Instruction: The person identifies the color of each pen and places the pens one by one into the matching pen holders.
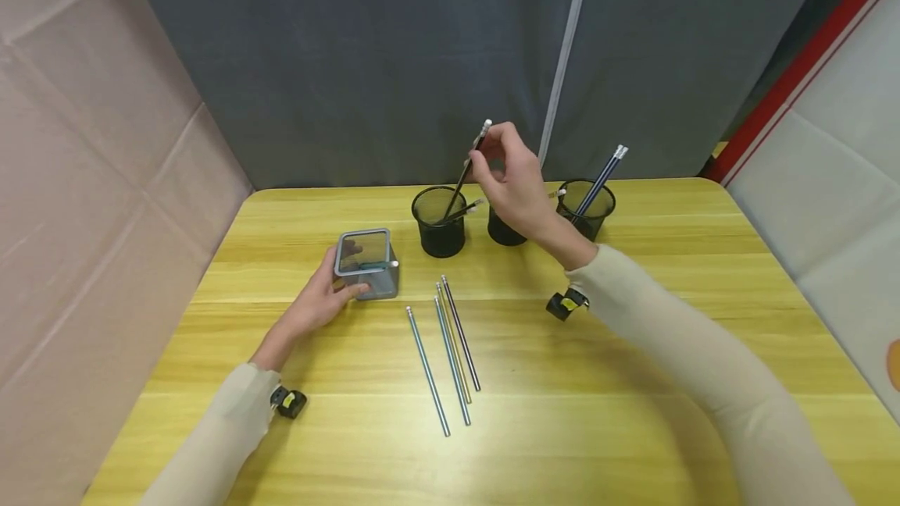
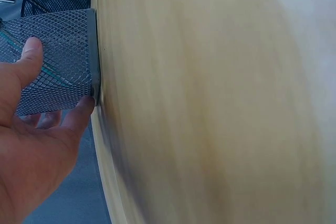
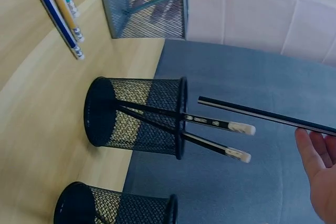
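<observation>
My left hand [image 1: 316,301] grips a grey square mesh pen holder [image 1: 380,284] that stands on the table, thumb on one wall and fingers round the other side. A teal pencil [image 3: 163,1] leans inside it. My right hand [image 1: 516,186] pinches a black pencil [image 3: 252,113] near its eraser end. The pencil slants down over a round black mesh cup [image 1: 441,242]; in the right wrist view its lower end is just outside the rim. Two black pencils with white erasers [image 3: 240,128] stand in that cup.
Partly behind my right hand is a second round mesh cup [image 1: 505,231]. Further right, a third cup [image 1: 589,209] holds dark blue pencils [image 1: 603,176]. Several loose pencils [image 1: 460,342] in blue, teal and yellow lie on the wooden table [image 1: 562,428]. A grey curtain [image 1: 351,61] hangs behind.
</observation>
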Demonstrator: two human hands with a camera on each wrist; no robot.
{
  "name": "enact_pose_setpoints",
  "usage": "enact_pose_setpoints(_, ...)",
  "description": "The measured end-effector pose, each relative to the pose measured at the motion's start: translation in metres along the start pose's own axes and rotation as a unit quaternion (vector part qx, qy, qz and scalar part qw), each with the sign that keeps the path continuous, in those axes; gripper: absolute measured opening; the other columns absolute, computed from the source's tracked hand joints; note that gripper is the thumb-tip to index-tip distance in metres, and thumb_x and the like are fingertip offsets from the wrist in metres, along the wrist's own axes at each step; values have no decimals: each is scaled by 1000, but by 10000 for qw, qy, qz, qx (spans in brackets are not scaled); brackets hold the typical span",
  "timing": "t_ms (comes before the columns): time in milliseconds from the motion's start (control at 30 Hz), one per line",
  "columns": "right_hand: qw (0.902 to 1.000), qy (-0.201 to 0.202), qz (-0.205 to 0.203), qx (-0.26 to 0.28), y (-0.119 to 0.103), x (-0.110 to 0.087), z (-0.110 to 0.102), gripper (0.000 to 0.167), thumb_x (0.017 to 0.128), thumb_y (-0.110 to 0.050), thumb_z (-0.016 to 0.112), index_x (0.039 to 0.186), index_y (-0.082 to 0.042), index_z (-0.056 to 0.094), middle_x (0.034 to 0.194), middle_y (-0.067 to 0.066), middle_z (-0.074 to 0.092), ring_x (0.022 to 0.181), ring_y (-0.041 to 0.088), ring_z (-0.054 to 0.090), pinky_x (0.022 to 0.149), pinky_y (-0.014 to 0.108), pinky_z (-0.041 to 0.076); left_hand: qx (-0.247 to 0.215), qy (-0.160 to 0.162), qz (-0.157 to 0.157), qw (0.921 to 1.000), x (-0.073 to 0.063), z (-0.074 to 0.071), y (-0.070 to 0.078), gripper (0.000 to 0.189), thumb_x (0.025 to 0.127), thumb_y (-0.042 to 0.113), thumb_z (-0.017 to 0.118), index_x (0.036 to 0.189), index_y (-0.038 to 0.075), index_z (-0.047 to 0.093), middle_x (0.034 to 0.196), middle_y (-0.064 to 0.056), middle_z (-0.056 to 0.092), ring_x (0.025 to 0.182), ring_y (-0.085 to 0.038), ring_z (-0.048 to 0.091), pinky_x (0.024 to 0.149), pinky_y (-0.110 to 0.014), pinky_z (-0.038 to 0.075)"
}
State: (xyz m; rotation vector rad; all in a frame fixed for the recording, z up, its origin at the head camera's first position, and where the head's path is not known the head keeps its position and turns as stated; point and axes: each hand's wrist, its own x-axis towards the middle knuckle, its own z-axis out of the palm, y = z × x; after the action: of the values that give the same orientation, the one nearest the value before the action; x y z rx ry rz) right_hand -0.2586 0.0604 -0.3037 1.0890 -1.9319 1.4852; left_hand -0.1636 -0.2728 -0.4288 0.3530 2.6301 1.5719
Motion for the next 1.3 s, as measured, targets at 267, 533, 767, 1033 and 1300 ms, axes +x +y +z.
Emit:
enact_pose_setpoints(267, 9902, -889, -646, -868, 4, -3, 16, 14, 97, 8, 60, 107, 6, 51, 99, 18, 57, 88, 24, 63, 74, 30, 60, -28, -6, 8, 10000, 0, 0, 1, 81, 98, 4, 67, 160, 8, 15, 157, -24, 31, 144, -43, 29, 113, -56, 33)
enact_pose_setpoints(533, 9780, -1777, -373, -1027, 3, -2, 29, 10, 96, 7, 58, 103, 4, 52, 99, 15, 57, 91, 24, 61, 78, 30, 57, -10, -8, 19, 10000, 0, 1, -1, 81, 98, 5, 67, 160, 8, 15, 157, -24, 31, 144, -44, 29, 113, -56, 32)
enact_pose_setpoints(767, 9576, -2450, -550, -1413, 3, -1, 36, 6, 99, 4, 57, 104, 2, 53, 97, 13, 56, 88, 24, 57, 76, 32, 52, -5, 15, -25, 10000, 1, 1, 0, 81, 98, 4, 67, 160, 8, 15, 158, -24, 30, 145, -44, 29, 113, -55, 33)
enact_pose_setpoints(1033, 9432, -2831, -476, -1671, 2, -4, 39, 7, 101, 0, 58, 103, 1, 51, 91, 12, 50, 80, 24, 45, 66, 35, 42, -4, 11, -57, 10000, 0, 2, 2, 81, 98, 4, 67, 160, 8, 16, 158, -23, 31, 145, -42, 29, 114, -54, 33)
enact_pose_setpoints(1300, 9366, -2972, -228, -1843, -14, 0, 26, 46, 95, -17, 72, 130, 3, 50, 117, 15, 54, 106, 26, 54, 92, 34, 50, -69, 4, -55, 10000, 0, 2, 3, 81, 98, 3, 66, 160, 8, 15, 158, -23, 30, 145, -42, 29, 113, -54, 34)
